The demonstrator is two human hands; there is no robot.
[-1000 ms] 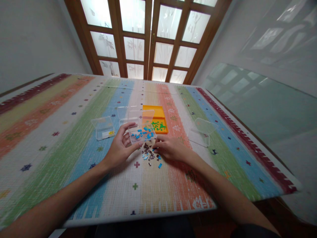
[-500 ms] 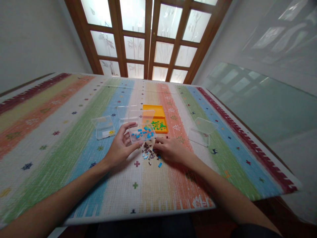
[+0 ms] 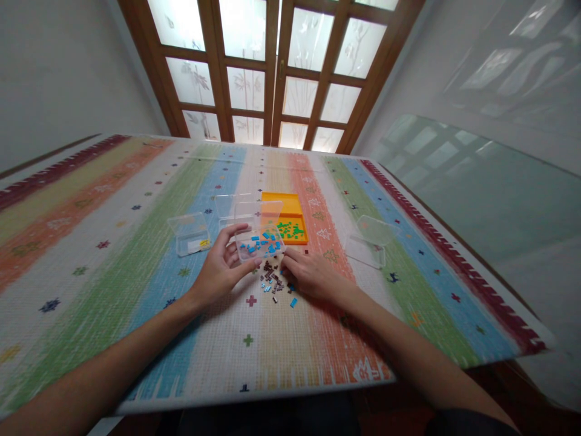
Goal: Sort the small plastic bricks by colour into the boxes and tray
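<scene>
My left hand (image 3: 220,263) grips a clear plastic box (image 3: 247,240) by its left side, the thumb at the front and the fingers behind. The box is tilted towards me with its lid up, and small blue toy bricks (image 3: 272,247) lie inside. Right by the box's front right corner, my right hand (image 3: 313,274) has its fingertips pinched together; whatever may be between them is hidden. Below the box, a pile of small dark brown bricks (image 3: 269,272) mixed with a few light blue ones lies on the tablecloth. One blue brick (image 3: 293,302) sits apart, nearer to me.
An orange case (image 3: 304,229) with green bricks (image 3: 290,231) stands open behind the clear box. Another clear box (image 3: 226,212) is partly hidden behind my left hand. One at left (image 3: 183,246) holds yellow pieces (image 3: 204,243); one more open clear box (image 3: 361,250) stands at right.
My right hand has shifted slightly up and left, its fingertips closer to the box's corner. The left hand and the box have barely moved.
</scene>
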